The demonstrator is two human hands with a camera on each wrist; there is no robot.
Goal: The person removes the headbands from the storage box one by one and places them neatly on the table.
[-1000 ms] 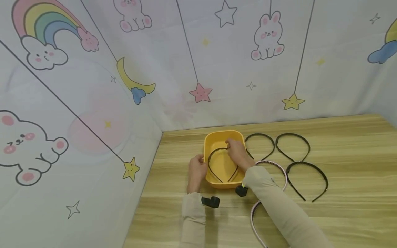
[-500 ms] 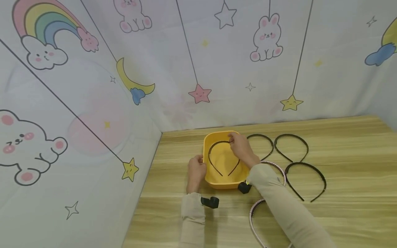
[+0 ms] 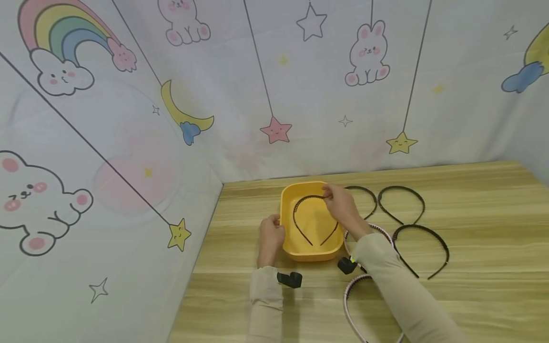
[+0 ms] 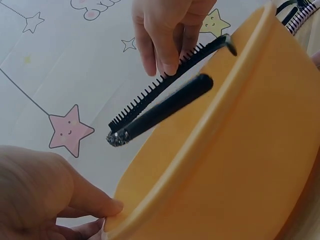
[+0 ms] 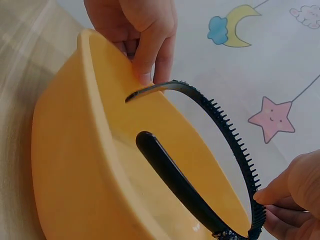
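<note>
At the near left of the table stands a yellow plastic basin (image 3: 319, 257). My left hand (image 3: 271, 238) pinches its left rim, thumb inside and fingers outside, as the left wrist view shows. Above the basin, my right hand (image 3: 343, 205) holds a black toothed headband (image 3: 296, 221) by its curved top. The free ends of this headband (image 5: 172, 172) point back over the basin in the right wrist view. A glittery patch shows on the band. In the left wrist view the right hand's fingers (image 4: 170, 67) touch the toothed edge.
Several headbands lie on the wood-grain table (image 3: 493, 228) right of the basin: black ones (image 3: 424, 202) at the back, another black one (image 3: 446, 243) nearer, and pale pink ones (image 3: 348, 314) partly under my right arm. A cartoon-printed cloth (image 3: 240, 95) closes the back and left.
My right hand has raised the black headband from lower in the basin and shifted it right, towards the basin's right rim. The left hand stays on the left rim.
</note>
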